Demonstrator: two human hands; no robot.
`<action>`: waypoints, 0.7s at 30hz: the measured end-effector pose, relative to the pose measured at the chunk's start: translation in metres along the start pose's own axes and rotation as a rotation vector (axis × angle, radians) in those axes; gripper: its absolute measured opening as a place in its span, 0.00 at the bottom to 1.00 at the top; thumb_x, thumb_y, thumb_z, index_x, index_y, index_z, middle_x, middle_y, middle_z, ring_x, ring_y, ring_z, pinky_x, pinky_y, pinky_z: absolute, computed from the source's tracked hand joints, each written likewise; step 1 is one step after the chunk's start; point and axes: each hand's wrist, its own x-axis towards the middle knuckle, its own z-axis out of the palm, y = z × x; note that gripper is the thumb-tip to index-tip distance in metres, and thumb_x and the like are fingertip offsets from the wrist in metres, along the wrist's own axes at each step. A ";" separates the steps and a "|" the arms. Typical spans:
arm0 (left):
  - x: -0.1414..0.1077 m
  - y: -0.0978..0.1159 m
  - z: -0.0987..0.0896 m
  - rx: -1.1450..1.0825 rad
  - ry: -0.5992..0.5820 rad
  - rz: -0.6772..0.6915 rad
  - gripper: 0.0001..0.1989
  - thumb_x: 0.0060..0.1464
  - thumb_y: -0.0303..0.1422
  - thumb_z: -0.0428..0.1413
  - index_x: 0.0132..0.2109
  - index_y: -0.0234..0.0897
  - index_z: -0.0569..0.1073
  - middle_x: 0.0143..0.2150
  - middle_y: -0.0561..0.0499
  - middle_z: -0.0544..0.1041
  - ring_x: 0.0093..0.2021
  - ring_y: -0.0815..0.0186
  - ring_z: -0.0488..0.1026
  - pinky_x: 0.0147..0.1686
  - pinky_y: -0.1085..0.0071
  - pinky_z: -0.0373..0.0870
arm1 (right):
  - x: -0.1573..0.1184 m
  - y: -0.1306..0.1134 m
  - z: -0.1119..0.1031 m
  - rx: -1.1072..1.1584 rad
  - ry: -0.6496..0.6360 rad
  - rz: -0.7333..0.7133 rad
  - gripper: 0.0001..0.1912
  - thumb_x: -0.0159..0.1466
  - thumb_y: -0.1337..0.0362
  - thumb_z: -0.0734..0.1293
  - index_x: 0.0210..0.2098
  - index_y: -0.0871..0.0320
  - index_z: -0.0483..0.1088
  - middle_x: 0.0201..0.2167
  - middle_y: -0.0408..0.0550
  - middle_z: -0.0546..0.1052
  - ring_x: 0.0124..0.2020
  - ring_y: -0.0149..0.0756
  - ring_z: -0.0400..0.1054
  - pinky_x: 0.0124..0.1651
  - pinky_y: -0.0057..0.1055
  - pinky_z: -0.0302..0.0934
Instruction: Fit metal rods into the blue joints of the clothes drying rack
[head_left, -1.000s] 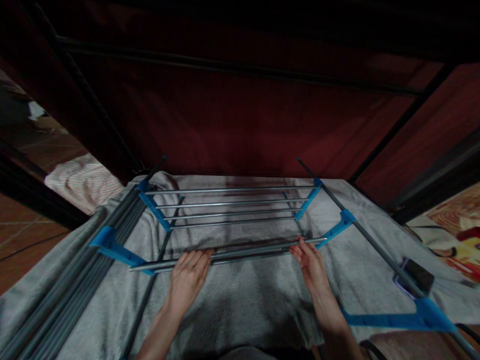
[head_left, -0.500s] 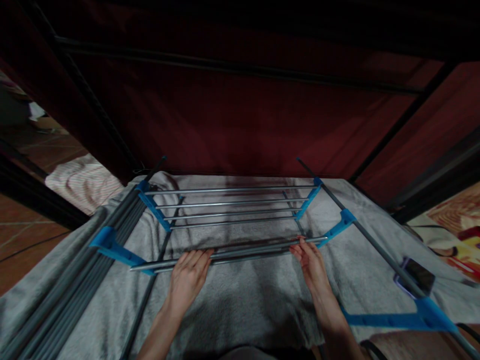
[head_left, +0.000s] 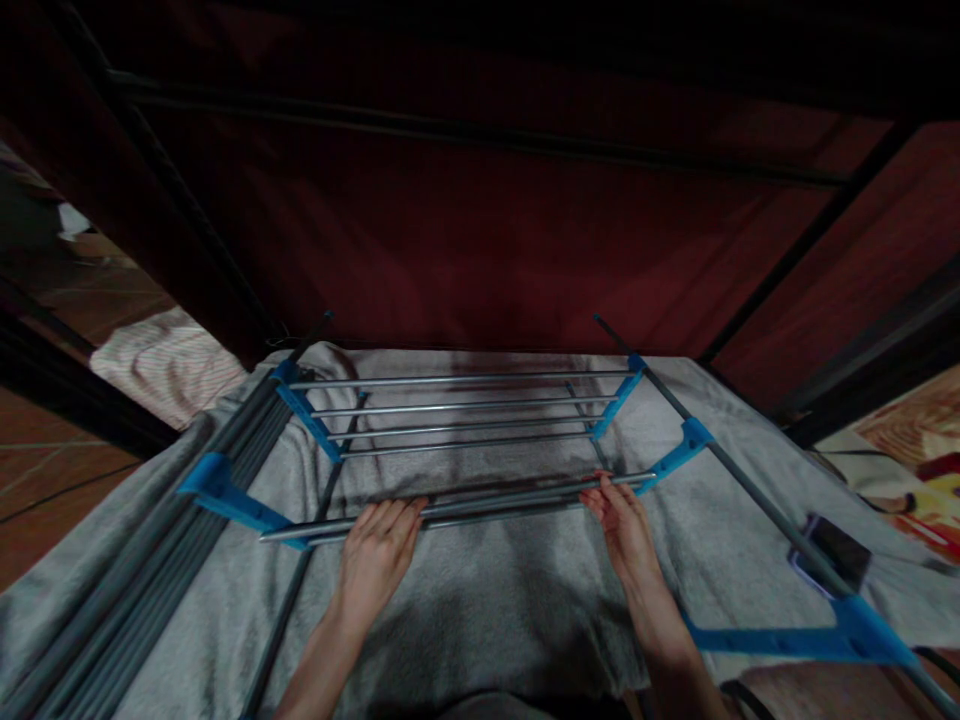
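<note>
A folding drying rack with grey metal rods point(head_left: 465, 405) and blue plastic brackets point(head_left: 225, 495) lies on a grey towel point(head_left: 487, 600). My left hand point(head_left: 375, 555) rests palm down on the towel, its fingertips touching the nearest bundle of rods point(head_left: 495, 503). My right hand point(head_left: 626, 530) lies flat at the right part of the same bundle, fingertips on the rods close to a blue bracket point(head_left: 675, 455). Neither hand closes around a rod.
A dark phone point(head_left: 829, 555) lies on the towel at the right beside a rack rail. Dark red fabric walls with black poles point(head_left: 480, 135) rise behind. A striped cloth point(head_left: 161, 365) lies on the tiled floor at the left.
</note>
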 end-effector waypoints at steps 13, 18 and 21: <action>0.000 -0.001 0.002 0.005 -0.023 -0.006 0.14 0.69 0.30 0.47 0.49 0.35 0.76 0.35 0.49 0.80 0.35 0.61 0.76 0.40 0.64 0.67 | 0.002 -0.002 0.001 -0.010 -0.011 -0.007 0.13 0.51 0.55 0.80 0.30 0.49 0.76 0.32 0.40 0.80 0.31 0.33 0.74 0.47 0.37 0.74; 0.001 0.000 0.002 0.010 -0.017 -0.017 0.15 0.69 0.31 0.45 0.49 0.36 0.77 0.35 0.49 0.80 0.35 0.61 0.76 0.40 0.64 0.67 | 0.002 -0.004 0.004 -0.011 -0.014 0.001 0.13 0.51 0.56 0.80 0.29 0.49 0.75 0.32 0.40 0.80 0.32 0.33 0.74 0.48 0.37 0.74; 0.001 0.000 0.001 -0.003 -0.020 -0.024 0.15 0.69 0.31 0.46 0.49 0.36 0.77 0.35 0.49 0.80 0.36 0.61 0.76 0.39 0.63 0.67 | 0.002 -0.004 0.004 -0.020 -0.012 0.004 0.12 0.51 0.56 0.80 0.29 0.49 0.75 0.30 0.39 0.79 0.31 0.33 0.74 0.47 0.37 0.74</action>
